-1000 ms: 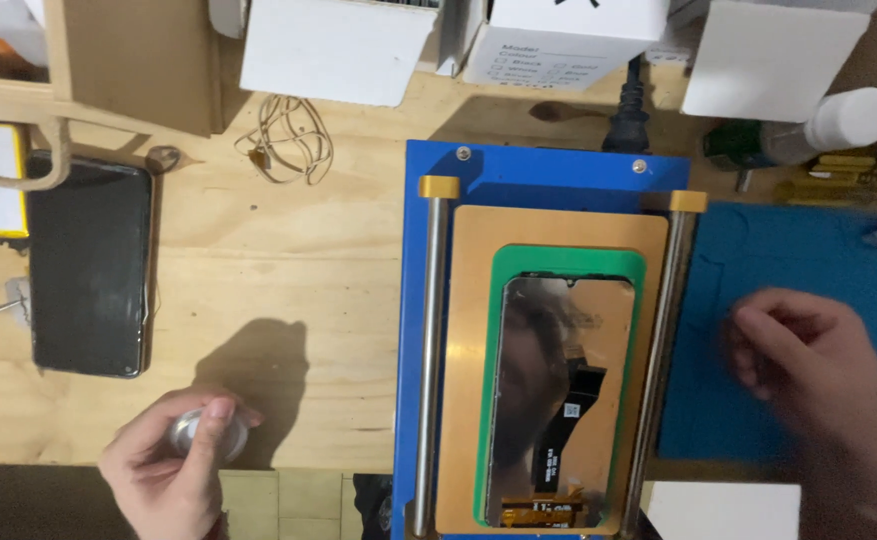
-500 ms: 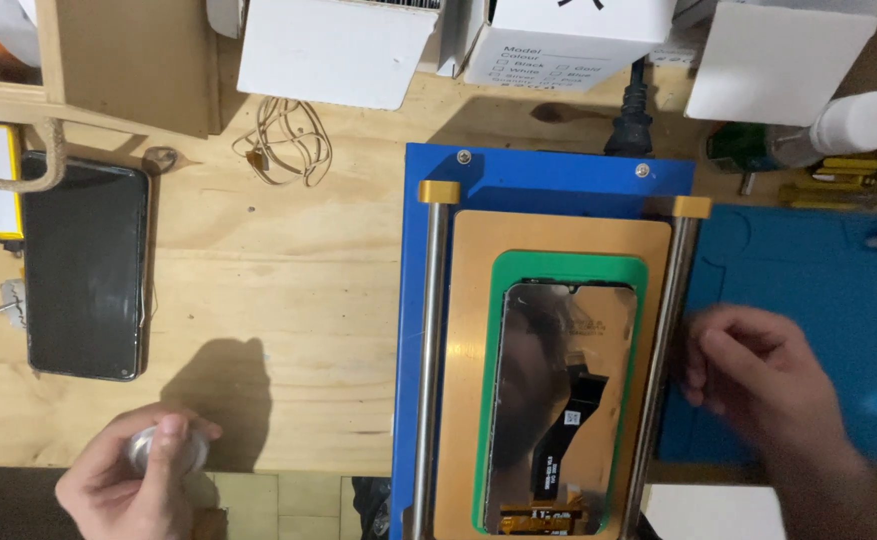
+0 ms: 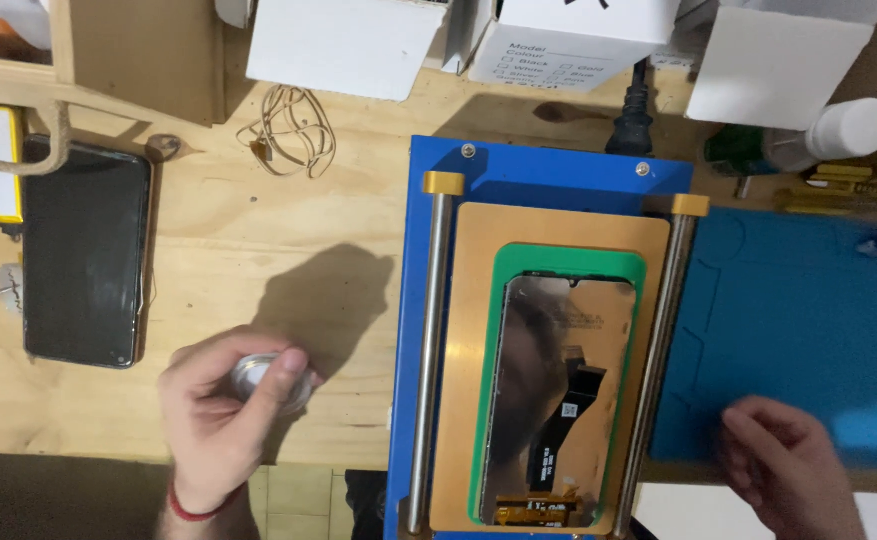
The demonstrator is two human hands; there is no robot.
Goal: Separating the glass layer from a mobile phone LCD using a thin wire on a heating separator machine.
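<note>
Plywood table (image 3: 258, 230), seen from head cam: left hand (image 3: 220, 415) near the front edge pinches a small round metal tin (image 3: 270, 378) betw. thumb and fingertips, held just above the wood. Tin looks light, stiff, smooth, likely slippery; best gripped across its rim. Right hand (image 3: 793, 478) is loosely curled, holding nothing, at the front edge of the blue mat (image 3: 808, 320), beside the blue screen-separator machine (image 3: 548, 180) w/ phone display (image 3: 553, 400) on it.
</note>
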